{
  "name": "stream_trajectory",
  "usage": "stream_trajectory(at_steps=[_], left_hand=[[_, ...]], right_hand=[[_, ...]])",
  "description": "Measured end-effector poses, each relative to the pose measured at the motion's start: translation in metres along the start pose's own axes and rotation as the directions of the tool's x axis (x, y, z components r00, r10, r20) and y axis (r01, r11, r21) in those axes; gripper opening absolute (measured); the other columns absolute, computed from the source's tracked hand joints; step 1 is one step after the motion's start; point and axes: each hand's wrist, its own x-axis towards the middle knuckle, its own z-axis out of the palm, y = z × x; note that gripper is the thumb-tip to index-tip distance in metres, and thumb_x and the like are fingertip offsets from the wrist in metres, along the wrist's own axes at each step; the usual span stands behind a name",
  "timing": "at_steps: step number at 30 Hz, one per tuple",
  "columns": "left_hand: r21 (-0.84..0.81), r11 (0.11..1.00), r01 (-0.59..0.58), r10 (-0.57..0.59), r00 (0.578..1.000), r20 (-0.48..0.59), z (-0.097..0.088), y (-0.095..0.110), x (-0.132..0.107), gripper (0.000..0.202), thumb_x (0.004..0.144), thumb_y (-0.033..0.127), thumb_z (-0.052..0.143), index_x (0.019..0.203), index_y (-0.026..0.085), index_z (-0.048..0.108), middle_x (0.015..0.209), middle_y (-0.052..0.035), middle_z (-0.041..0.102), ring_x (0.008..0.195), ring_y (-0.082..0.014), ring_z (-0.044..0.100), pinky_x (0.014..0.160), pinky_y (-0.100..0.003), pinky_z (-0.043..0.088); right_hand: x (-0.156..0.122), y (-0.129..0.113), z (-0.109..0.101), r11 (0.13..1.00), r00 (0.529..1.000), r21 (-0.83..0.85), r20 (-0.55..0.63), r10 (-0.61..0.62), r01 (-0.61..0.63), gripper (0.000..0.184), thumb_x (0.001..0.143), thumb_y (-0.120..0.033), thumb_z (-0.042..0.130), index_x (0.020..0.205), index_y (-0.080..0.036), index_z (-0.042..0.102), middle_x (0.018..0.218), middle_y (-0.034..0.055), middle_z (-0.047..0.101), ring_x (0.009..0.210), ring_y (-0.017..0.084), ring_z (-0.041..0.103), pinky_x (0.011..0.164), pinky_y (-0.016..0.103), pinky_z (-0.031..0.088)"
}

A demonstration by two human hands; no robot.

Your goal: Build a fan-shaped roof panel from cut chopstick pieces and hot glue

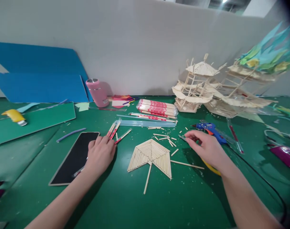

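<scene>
My left hand (102, 152) is closed over paper-and-plastic wrapped chopsticks (123, 136) at the upper edge of a black board (74, 159). Its fingertips are partly hidden. A shiny end of something pokes out below that wrist. My right hand (205, 146) is closed on a yellow-handled tool (211, 168) that looks like pliers; its metal tip (181, 137) points left. Between the hands lies a fan-shaped panel of thin wooden sticks (149, 154), with one stick (147, 179) pointing down from its centre. Another stick (187, 164) lies at its right, below several short cut pieces (168, 139).
Behind are a bundle of wrapped chopsticks (156, 108), clear blue strips (147, 123) and a pink bottle (97, 93). A blue glue gun (213, 131) with a black cord lies beyond my right hand. Stick-built pavilion models (197, 86) stand at the back right. A yellow-handled cutter (14, 116) lies left.
</scene>
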Motion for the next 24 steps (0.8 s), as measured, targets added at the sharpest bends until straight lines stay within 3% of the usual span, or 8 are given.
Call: stream_trajectory(at_steps=[4, 7, 14, 18, 24], left_hand=[[0.03, 1.0, 0.011, -0.009, 0.999, -0.054, 0.001, 0.001, -0.003, 0.027, 0.086, 0.028, 0.039, 0.072, 0.017, 0.06, 0.08, -0.0097, 0.06, 0.085, -0.0291, 0.051, 0.068, -0.039, 0.032], [0.03, 0.999, 0.031, -0.028, 0.994, -0.103, -0.001, 0.002, -0.005, 0.028, 0.087, 0.028, 0.036, 0.077, 0.017, 0.059, 0.079, -0.0085, 0.06, 0.081, -0.0279, 0.054, 0.068, -0.038, 0.033], [-0.023, 1.0, 0.001, -0.005, 0.988, -0.156, -0.001, 0.009, -0.016, 0.028, 0.089, 0.026, 0.033, 0.079, 0.016, 0.057, 0.074, -0.0046, 0.062, 0.064, -0.0201, 0.058, 0.061, -0.031, 0.036], [-0.024, 1.0, 0.005, -0.009, 0.984, -0.179, 0.0, 0.013, -0.021, 0.028, 0.09, 0.026, 0.032, 0.081, 0.015, 0.057, 0.078, -0.0064, 0.063, 0.066, -0.0208, 0.059, 0.061, -0.031, 0.038], [0.009, 1.0, -0.015, 0.016, 0.989, -0.146, -0.004, 0.018, -0.024, 0.026, 0.09, 0.024, 0.034, 0.084, 0.016, 0.059, 0.081, -0.0074, 0.063, 0.074, -0.0205, 0.061, 0.066, -0.033, 0.043]], right_hand=[[-0.039, 0.009, 0.01, 1.0, 0.995, -0.014, 0.101, -0.009, 0.011, 0.013, 0.083, -0.025, 0.046, 0.092, -0.024, 0.055, 0.083, -0.0005, 0.063, 0.072, 0.013, 0.059, 0.06, 0.024, 0.045], [-0.052, 0.009, 0.02, 0.996, 0.981, -0.058, 0.189, -0.053, 0.065, 0.014, 0.081, -0.019, 0.046, 0.09, -0.023, 0.056, 0.084, 0.0005, 0.061, 0.075, 0.015, 0.058, 0.064, 0.026, 0.043], [-0.047, 0.002, 0.024, 0.961, 0.95, -0.216, 0.295, -0.102, 0.17, 0.017, 0.076, -0.009, 0.041, 0.078, -0.02, 0.053, 0.075, 0.0021, 0.056, 0.069, 0.018, 0.054, 0.059, 0.028, 0.034], [-0.041, -0.002, 0.024, 0.942, 0.949, -0.29, 0.305, -0.077, 0.17, 0.014, 0.071, -0.009, 0.043, 0.074, -0.019, 0.052, 0.072, 0.002, 0.057, 0.065, 0.017, 0.055, 0.054, 0.027, 0.03], [-0.037, -0.009, 0.027, 0.922, 0.951, -0.365, 0.309, -0.014, 0.132, 0.007, 0.074, -0.011, 0.05, 0.073, -0.016, 0.054, 0.071, 0.0018, 0.059, 0.065, 0.016, 0.057, 0.056, 0.027, 0.037]])
